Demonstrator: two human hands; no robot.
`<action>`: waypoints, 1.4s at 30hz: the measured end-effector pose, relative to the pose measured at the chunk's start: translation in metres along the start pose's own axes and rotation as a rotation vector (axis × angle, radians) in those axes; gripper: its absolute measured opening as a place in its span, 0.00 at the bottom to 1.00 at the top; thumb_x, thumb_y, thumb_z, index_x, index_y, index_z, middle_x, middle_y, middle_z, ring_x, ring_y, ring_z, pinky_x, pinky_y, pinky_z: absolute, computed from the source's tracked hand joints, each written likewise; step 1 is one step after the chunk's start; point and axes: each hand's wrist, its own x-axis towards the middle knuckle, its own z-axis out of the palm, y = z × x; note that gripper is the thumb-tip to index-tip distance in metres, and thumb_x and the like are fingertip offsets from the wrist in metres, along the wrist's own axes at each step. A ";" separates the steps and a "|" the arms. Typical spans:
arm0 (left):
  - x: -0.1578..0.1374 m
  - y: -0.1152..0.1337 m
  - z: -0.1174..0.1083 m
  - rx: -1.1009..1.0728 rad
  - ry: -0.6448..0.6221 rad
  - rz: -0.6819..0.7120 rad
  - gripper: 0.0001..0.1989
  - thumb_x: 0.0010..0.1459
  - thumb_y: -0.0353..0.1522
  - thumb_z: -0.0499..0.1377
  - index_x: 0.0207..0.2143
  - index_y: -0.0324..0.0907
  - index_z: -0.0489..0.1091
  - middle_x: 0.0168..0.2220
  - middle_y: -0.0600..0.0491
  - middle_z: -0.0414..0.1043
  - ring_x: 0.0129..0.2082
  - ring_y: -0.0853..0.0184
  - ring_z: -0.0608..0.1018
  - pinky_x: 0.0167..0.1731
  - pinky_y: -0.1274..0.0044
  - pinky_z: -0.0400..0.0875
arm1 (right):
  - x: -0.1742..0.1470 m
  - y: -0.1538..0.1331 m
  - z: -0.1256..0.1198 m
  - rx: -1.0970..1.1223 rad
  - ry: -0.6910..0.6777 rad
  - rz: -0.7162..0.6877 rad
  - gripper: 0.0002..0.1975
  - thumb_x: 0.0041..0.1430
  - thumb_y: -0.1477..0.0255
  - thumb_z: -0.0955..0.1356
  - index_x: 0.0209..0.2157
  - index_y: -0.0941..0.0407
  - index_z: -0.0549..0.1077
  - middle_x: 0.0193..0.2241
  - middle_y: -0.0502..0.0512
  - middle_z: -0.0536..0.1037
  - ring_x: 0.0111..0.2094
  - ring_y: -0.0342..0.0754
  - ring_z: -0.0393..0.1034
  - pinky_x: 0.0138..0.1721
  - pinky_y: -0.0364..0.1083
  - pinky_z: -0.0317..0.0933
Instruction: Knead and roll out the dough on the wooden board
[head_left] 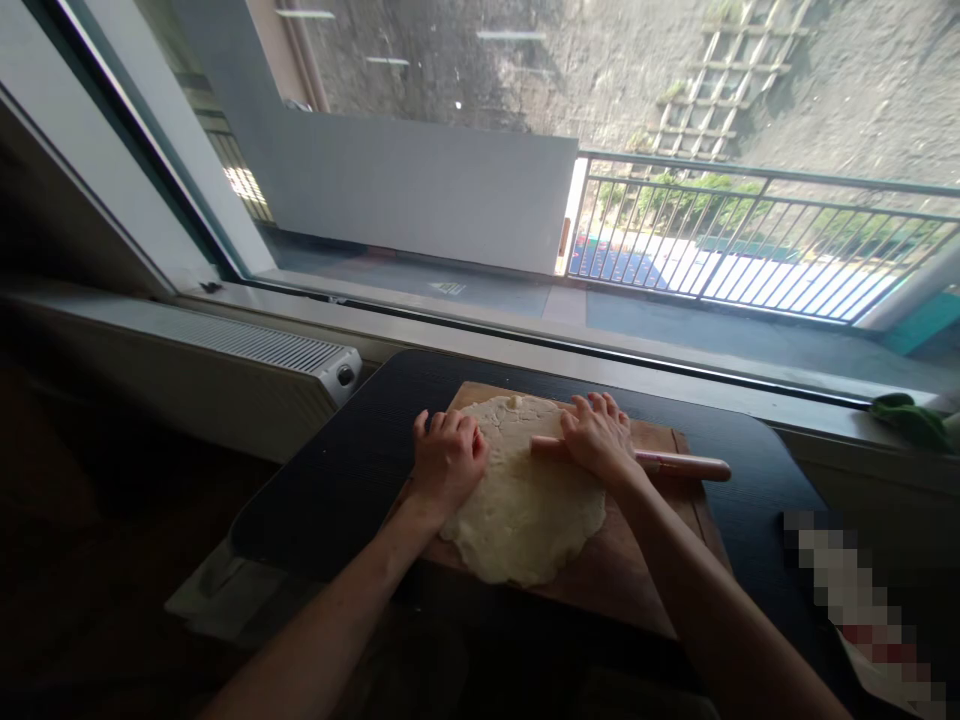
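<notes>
A broad, flat sheet of pale dough (532, 510) lies on a wooden board (600, 575), its outline uneven and a small lump (515, 401) at its far edge. Across the right part of the dough rests a wooden rolling pin (686, 466), its right end sticking out past the board. My right hand (598, 435) lies over the pin and grips it from above, fingers pointing away from me. At the dough's left edge, my left hand (450, 455) is closed with curled fingers. Whatever is under those fingers is hidden.
The board sits on a dark table (337, 470) against a window sill (675, 390). A white radiator (270, 345) stands at the left. Green cloth-like material (907, 418) lies on the sill at right. A blurred-out object (862, 600) is at lower right.
</notes>
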 end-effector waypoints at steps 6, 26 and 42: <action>0.000 0.001 -0.001 0.002 0.007 0.010 0.08 0.57 0.30 0.52 0.30 0.41 0.70 0.33 0.47 0.71 0.37 0.58 0.70 0.53 0.59 0.53 | -0.002 0.001 0.002 -0.024 0.041 -0.043 0.24 0.64 0.61 0.54 0.56 0.52 0.64 0.60 0.58 0.59 0.64 0.56 0.42 0.59 0.58 0.42; -0.031 0.029 -0.051 0.043 -0.252 0.321 0.15 0.58 0.26 0.50 0.43 0.42 0.73 0.42 0.47 0.75 0.40 0.58 0.75 0.59 0.51 0.42 | -0.034 0.005 -0.005 -0.015 0.056 -0.205 0.22 0.66 0.60 0.52 0.54 0.49 0.65 0.60 0.56 0.59 0.64 0.55 0.40 0.60 0.59 0.39; -0.066 0.034 -0.050 -0.021 -0.245 0.320 0.18 0.55 0.25 0.49 0.45 0.38 0.73 0.49 0.40 0.72 0.49 0.51 0.73 0.58 0.49 0.43 | -0.013 0.001 -0.006 -0.018 -0.002 -0.161 0.22 0.66 0.60 0.51 0.52 0.50 0.66 0.60 0.56 0.58 0.65 0.56 0.37 0.60 0.61 0.38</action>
